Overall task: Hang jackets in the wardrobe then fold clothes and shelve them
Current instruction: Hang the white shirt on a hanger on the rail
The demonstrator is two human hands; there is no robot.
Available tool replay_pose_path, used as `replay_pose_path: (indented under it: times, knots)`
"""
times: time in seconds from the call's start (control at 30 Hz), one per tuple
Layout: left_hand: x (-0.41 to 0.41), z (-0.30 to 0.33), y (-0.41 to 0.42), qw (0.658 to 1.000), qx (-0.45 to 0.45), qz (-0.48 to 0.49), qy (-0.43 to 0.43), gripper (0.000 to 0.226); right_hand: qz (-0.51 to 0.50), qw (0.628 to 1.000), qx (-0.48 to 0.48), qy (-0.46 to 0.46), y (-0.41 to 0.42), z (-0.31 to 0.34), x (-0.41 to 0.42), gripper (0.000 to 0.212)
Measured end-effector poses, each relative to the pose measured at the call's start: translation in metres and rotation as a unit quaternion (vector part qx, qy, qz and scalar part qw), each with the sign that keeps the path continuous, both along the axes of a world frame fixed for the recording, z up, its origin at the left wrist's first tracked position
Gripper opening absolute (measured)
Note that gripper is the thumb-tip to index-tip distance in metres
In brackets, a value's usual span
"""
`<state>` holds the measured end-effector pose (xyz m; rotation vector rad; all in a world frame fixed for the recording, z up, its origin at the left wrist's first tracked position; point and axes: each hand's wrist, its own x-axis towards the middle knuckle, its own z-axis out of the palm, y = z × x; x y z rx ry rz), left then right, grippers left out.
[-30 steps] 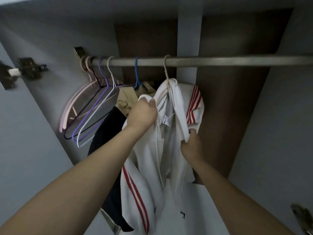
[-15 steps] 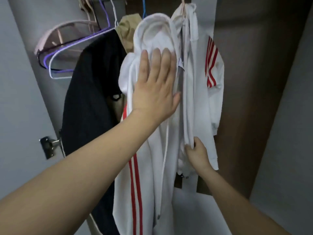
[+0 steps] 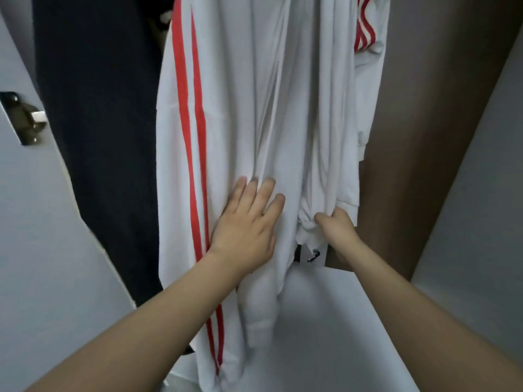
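— From the head view, where was the white jacket (image 3: 249, 114), and what were your hands doing?

— It hung inside the wardrobe, just beside the dark garment (image 3: 99, 123), with its red stripes (image 3: 188, 123) running down the sleeve on that side. My left hand (image 3: 246, 224) lay flat on the front panel, fingers (image 3: 266, 190) straight and slightly spread, pressing the cloth. My right hand (image 3: 335, 230) was bunched round the hem on the side away from the dark garment, fingers curled and holding a fold of it.

— What made for a good job of it?

— As I judged it, a steady downward pull on the hem while the flat palm stroked the creases out, so the front hung straight. I'd have kept the pull gentle; the hanger was out of frame, and a tug might slip the shoulders off it.

— Anything close by to mind?

— The door hinge (image 3: 27, 117), on the far side of the dark garment, and the brown back panel (image 3: 418, 137) behind the jacket. Neither touched my hands.
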<state>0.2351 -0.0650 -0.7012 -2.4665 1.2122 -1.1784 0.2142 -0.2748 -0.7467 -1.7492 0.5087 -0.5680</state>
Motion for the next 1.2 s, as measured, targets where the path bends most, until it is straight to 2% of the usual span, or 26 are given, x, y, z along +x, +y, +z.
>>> replay_pose_path:
  times: [0.13,0.2,0.33,0.47,0.57,0.63,0.67,0.7,0.73,0.77,0.8,0.83,0.87,0.9,1.0,1.07,1.1,1.13,1.2]
  knots:
    - [-0.018,-0.051,0.007,0.979,-0.149,-0.014,0.139,0.066,0.018,0.996,0.06,-0.067,0.014,-0.033,-0.035,0.039]
    - [-0.026,-0.073,0.01,0.966,-0.195,-0.005,0.169,0.065,0.031,0.991,0.095,-0.088,0.018,-0.041,-0.049,0.037]
    - [-0.039,-0.105,0.014,0.964,-0.219,-0.009,0.152,0.063,0.032,0.981,0.158,-0.11,0.033,-0.049,-0.075,0.029]
    - [-0.048,-0.13,0.022,0.966,-0.23,0.016,0.118,0.068,0.033,0.972,0.217,-0.078,0.045,-0.056,-0.09,0.013]
    - [-0.056,-0.153,0.032,0.974,-0.214,0.043,0.066,0.066,0.062,0.949,0.305,-0.056,0.044,-0.05,-0.093,0.02]
    - [-0.064,-0.168,0.034,0.981,-0.185,0.045,0.044,0.057,0.064,0.928,0.363,-0.056,0.044,-0.044,-0.095,0.024]
    - [-0.068,-0.174,0.034,0.983,-0.164,0.055,0.062,0.049,0.064,0.92,0.382,-0.061,0.044,-0.042,-0.096,0.022]
    - [-0.072,-0.18,0.033,0.979,-0.14,0.079,0.123,0.039,0.064,0.916,0.392,-0.063,0.046,-0.039,-0.097,0.018]
    - [-0.075,-0.185,0.031,0.957,-0.124,0.118,0.234,0.033,0.067,0.914,0.394,-0.064,0.048,-0.039,-0.099,0.014]
    - [-0.076,-0.189,0.029,0.898,-0.127,0.163,0.389,0.033,0.074,0.913,0.396,-0.068,0.05,-0.039,-0.1,0.011]
    - [-0.076,-0.19,0.026,0.793,-0.159,0.192,0.556,0.039,0.085,0.908,0.402,-0.077,0.051,-0.04,-0.102,0.011]
    - [-0.075,-0.194,0.024,0.664,-0.199,0.195,0.694,0.047,0.099,0.901,0.413,-0.087,0.053,-0.041,-0.103,0.013]
    - [-0.074,-0.197,0.021,0.547,-0.233,0.185,0.783,0.055,0.113,0.89,0.431,-0.101,0.054,-0.043,-0.105,0.017]
    - [-0.073,-0.201,0.018,0.475,-0.263,0.172,0.822,0.058,0.125,0.875,0.453,-0.116,0.055,-0.045,-0.107,0.022]
    - [-0.071,-0.219,0.005,0.346,-0.406,0.12,0.838,0.054,0.152,0.842,0.496,-0.15,0.053,-0.056,-0.109,0.021]
    - [-0.07,-0.229,-0.006,0.229,-0.505,0.065,0.829,0.049,0.149,0.846,0.493,-0.14,0.053,-0.062,-0.108,0.019]
    - [-0.069,-0.23,-0.01,0.183,-0.543,0.038,0.819,0.041,0.145,0.851,0.487,-0.132,0.053,-0.065,-0.108,0.02]
    - [-0.067,-0.232,-0.012,0.152,-0.573,0.016,0.805,0.032,0.146,0.857,0.478,-0.125,0.053,-0.066,-0.108,0.02]
    - [-0.06,-0.236,-0.011,0.12,-0.617,-0.024,0.777,0.019,0.175,0.864,0.456,-0.121,0.051,-0.066,-0.109,0.018]
